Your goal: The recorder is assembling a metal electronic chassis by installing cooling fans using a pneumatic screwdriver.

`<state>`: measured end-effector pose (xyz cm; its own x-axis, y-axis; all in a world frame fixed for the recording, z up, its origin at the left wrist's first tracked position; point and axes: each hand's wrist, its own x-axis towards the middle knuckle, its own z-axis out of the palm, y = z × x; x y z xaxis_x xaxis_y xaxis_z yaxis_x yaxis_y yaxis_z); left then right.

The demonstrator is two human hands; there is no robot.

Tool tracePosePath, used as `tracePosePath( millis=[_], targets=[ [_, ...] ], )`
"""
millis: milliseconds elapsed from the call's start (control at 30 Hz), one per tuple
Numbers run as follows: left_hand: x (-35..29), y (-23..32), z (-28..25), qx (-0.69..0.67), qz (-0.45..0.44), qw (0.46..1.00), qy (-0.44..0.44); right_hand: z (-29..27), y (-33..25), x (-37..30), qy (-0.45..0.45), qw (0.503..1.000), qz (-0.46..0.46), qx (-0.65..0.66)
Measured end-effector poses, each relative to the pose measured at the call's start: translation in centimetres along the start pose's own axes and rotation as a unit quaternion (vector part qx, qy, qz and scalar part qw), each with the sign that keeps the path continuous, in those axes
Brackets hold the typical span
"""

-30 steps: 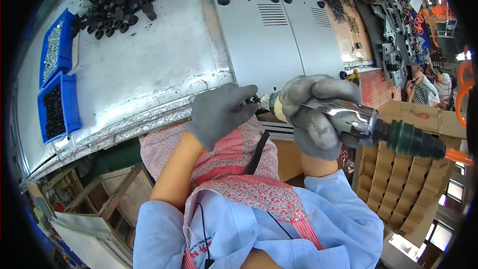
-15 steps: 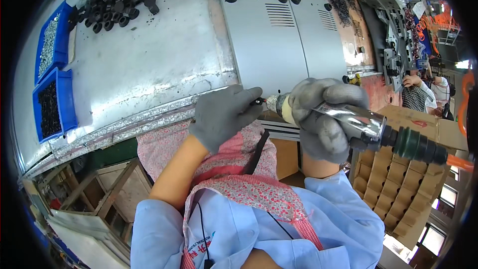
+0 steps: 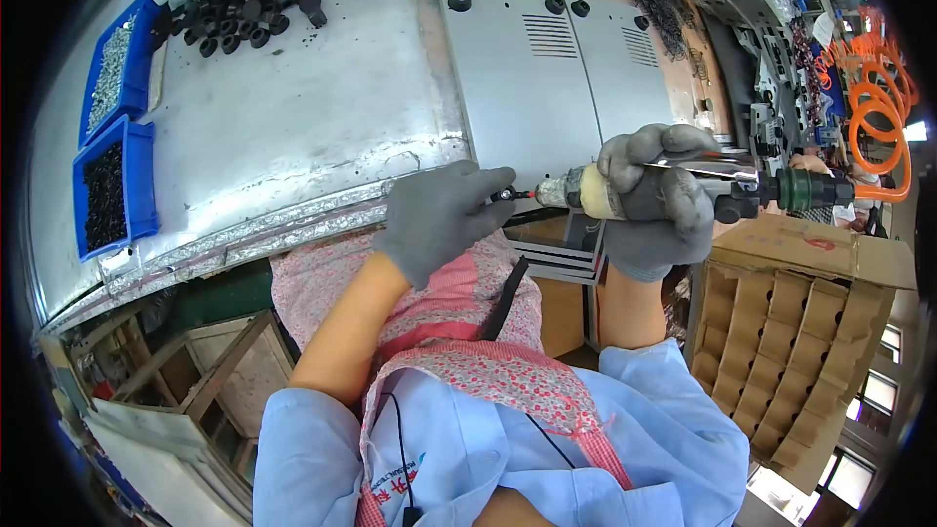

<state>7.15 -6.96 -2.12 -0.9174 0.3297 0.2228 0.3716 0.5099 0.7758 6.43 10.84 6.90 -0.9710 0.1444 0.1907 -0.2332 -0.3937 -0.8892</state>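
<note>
In a grey glove, my left hand point(image 3: 441, 217) pinches a small dark piece with a metallic glint point(image 3: 503, 194) between thumb and fingertips. It is too small to name surely. My right hand point(image 3: 656, 197), gloved too, is wrapped round a pneumatic screwdriver point(image 3: 698, 176) lying level, its reddish bit pointing left at the pinched piece. Whether bit and piece touch I cannot tell. Just beyond both hands lie two grey metal panels point(image 3: 517, 98) side by side, with slots and black round feet point(image 3: 459, 1) near their far edge.
Loose black rubber feet point(image 3: 254, 10) are heaped at the far left. Two blue bins hold silvery hardware point(image 3: 112, 73) and black screws point(image 3: 104, 197). Dark springs point(image 3: 656, 0) lie beyond the panels. At right are a divided cardboard box point(image 3: 771, 351) and a coiled orange air hose point(image 3: 874, 122).
My right hand has moved the screwdriver to the right and tilted its rear end up, so it lies more level. My left hand has stayed nearly in place with its pinch.
</note>
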Motion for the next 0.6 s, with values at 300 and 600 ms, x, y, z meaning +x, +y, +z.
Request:
tracePosePath(
  millis=[300, 600],
  targets=[
    [0.0, 0.0, -0.2, 0.015, 0.019, 1.0, 0.0, -0.6, -0.4, -0.1, -0.084, 0.995, -0.016, 0.055],
    [0.0, 0.4, -0.2, 0.004, 0.009, 1.0, -0.002, 0.1, 0.1, 0.0, -0.074, 0.996, -0.057, 0.004]
  ],
)
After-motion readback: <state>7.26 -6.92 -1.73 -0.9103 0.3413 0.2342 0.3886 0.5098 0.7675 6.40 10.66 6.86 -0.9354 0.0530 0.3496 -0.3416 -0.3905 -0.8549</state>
